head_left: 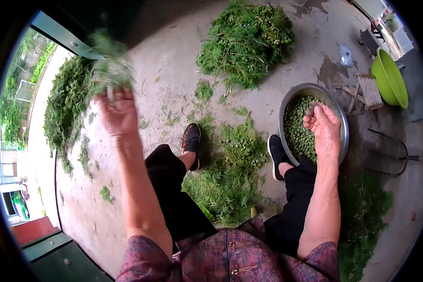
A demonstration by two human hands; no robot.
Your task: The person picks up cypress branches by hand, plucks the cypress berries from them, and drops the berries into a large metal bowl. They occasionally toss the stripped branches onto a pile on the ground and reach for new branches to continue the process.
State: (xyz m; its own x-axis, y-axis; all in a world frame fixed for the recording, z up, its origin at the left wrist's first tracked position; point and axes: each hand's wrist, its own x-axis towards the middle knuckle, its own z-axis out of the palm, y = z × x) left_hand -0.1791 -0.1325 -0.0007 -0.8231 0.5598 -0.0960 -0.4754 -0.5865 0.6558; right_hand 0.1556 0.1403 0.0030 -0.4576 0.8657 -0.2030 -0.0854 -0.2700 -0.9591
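My left hand (120, 113) is raised at the left, its fingers closed round the lower end of a feathery green sprig (110, 61). Motion smears the sprig and blurs the fingertips. On the right, my right hand (325, 124) hovers over a wide metal basin (286, 94) heaped with small round green berries (298, 124). Its fingers are curled in, and whatever they may hold is hidden. Between my feet lies a loose heap of green sprigs (223, 188), with clusters of berries in its upper part.
A large pile of berry-bearing sprigs (246, 42) sits ahead; another green pile (68, 103) lies at the left by the doorway. Right of the basin stand a small wooden stool (369, 91) and a lime-green tub (390, 77). A metal fork-like tool (402, 157) and more greenery (362, 225) lie at the right.
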